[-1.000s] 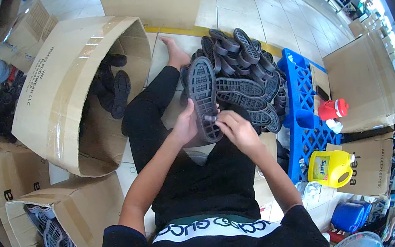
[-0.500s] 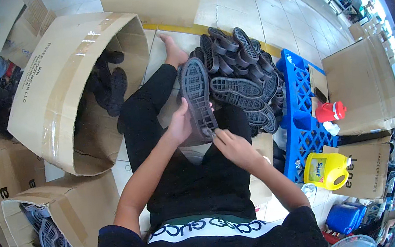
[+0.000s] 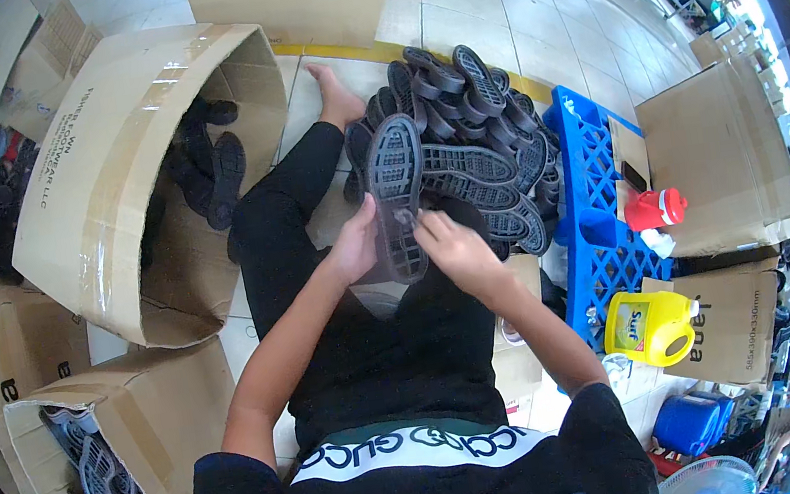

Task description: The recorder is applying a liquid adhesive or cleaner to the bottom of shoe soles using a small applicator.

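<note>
I sit on a tiled floor in black clothes, holding a dark grey rubber shoe sole (image 3: 397,196) upright in front of me, tread side toward me. My left hand (image 3: 356,246) grips its left edge near the heel. My right hand (image 3: 448,244) pinches its lower right edge with the fingertips on the tread. Just beyond the sole lies a pile of several matching soles (image 3: 476,140) on the floor by my outstretched bare foot (image 3: 333,94).
A large cardboard box (image 3: 116,165) lying on its side at my left holds more soles. Another box (image 3: 119,437) with soles is at lower left. A blue plastic crate (image 3: 598,218), a red bottle (image 3: 654,208) and a yellow jug (image 3: 654,327) stand at right.
The sole has stayed in both hands and tilted slightly more upright. My right hand has shifted up along its lower edge.
</note>
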{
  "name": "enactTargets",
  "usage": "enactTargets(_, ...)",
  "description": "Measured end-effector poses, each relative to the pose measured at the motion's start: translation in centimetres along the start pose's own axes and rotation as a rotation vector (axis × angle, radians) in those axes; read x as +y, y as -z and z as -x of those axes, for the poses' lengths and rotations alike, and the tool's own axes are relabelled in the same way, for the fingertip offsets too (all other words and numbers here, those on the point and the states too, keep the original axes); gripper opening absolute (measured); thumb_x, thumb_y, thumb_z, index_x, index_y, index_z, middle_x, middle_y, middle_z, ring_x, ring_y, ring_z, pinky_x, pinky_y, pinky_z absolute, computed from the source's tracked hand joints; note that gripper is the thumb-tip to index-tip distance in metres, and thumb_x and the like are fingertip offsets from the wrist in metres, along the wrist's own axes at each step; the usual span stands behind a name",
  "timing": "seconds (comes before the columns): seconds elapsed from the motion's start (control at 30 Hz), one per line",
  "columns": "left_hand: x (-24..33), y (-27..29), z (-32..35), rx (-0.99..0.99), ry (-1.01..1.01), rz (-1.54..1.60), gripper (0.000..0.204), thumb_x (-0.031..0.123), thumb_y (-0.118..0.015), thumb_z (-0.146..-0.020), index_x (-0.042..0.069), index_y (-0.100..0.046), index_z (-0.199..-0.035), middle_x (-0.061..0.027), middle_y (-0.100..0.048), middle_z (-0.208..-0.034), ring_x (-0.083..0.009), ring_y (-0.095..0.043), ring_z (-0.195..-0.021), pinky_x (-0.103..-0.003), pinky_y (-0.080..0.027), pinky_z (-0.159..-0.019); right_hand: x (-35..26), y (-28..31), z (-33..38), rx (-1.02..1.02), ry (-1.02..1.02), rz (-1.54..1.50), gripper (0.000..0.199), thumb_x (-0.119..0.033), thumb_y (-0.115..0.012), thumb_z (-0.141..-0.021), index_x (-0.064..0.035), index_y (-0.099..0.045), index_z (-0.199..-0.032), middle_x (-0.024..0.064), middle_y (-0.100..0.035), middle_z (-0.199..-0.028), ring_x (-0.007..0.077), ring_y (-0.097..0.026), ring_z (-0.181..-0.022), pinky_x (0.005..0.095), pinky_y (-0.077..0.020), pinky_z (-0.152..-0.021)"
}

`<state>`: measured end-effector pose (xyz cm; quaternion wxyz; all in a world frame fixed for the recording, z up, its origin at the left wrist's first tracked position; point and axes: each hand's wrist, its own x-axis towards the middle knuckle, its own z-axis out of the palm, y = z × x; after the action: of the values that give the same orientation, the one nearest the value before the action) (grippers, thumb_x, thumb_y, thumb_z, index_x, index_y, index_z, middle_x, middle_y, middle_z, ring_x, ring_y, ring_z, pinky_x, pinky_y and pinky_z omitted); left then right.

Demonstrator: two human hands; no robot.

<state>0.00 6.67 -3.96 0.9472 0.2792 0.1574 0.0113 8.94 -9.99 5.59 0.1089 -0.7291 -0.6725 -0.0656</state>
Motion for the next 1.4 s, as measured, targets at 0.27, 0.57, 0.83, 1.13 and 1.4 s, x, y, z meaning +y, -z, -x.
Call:
enactTargets(0.27,0.9,-0.9,-0.4,-0.183,0.067,0.054,0.065,0.054,-0.025,-0.102,0.003,-0.044,-0.139,-0.0153,-0.057,-0.131,-0.0286,-0.055,-0.122,-0.044,-0.04,-0.107,-1.4,2.1,4.0,-0.02,-0.079,-0.254,0.022,-0.001,-0.061,-0.075,0.0003,-0.053,-0.095,0.0137,-0.053,-0.097,0.0298,-0.059,-0.089,0.036,-0.054,-0.073)
enactTargets(0.57,0.5,-0.1,0.4,-0.04,0.064,0.002,0.064,0.053,-0.026,-0.102,0.004,-0.044,-0.139,-0.0154,-0.058,-0.131,-0.0285,-0.055,-0.122,-0.043,-0.04,-0.106,-0.7,-0.6,0.8,-0.015,-0.102,-0.135,0.02,-0.002,-0.061,-0.075,-0.0006,-0.054,-0.094,0.0143,-0.053,-0.097,0.0307,-0.058,-0.091,0.0372,-0.0524,-0.077)
enactTargets(0.83,0.8,0.2,-0.7,0.001,0.05,0.008,0.063,0.052,-0.029,-0.102,0.003,-0.043,-0.139,-0.0176,-0.057,-0.131,-0.0315,-0.054,-0.122,-0.046,-0.04,-0.107,-1.1,-0.3,3.9,0.16,-0.434,-0.669,0.016,0.002,-0.064,-0.077,0.0,-0.057,-0.091,0.0155,-0.058,-0.097,0.032,-0.061,-0.093,0.0323,-0.0515,-0.082)
enactTargets(1.13,0.9,-0.3,-3.3,0.112,0.347,-0.224,0.061,0.049,-0.025,-0.104,0.002,-0.047,-0.136,-0.0217,-0.063,-0.121,-0.0327,-0.065,-0.106,-0.045,-0.051,-0.094,5.7,-12.7,11.1,1.527,-1.332,-1.513,0.005,-0.011,-0.061,-0.094,-0.0071,-0.058,-0.096,0.005,-0.061,-0.09,0.0152,-0.06,-0.076,0.0299,-0.0529,-0.071)
enactTargets(1.4,2.2,-7.6,-17.9,-0.529,0.821,-0.518,0.074,0.063,-0.03,-0.098,0.003,-0.047,-0.138,-0.018,-0.065,-0.118,-0.0323,-0.066,-0.102,-0.043,-0.054,-0.088,6.4,-16.9,16.6,1.989,-1.457,-1.841,0.008,-0.01,-0.057,-0.096,-0.0029,-0.055,-0.097,0.0057,-0.061,-0.092,0.0149,-0.059,-0.08,0.0289,-0.0536,-0.073)
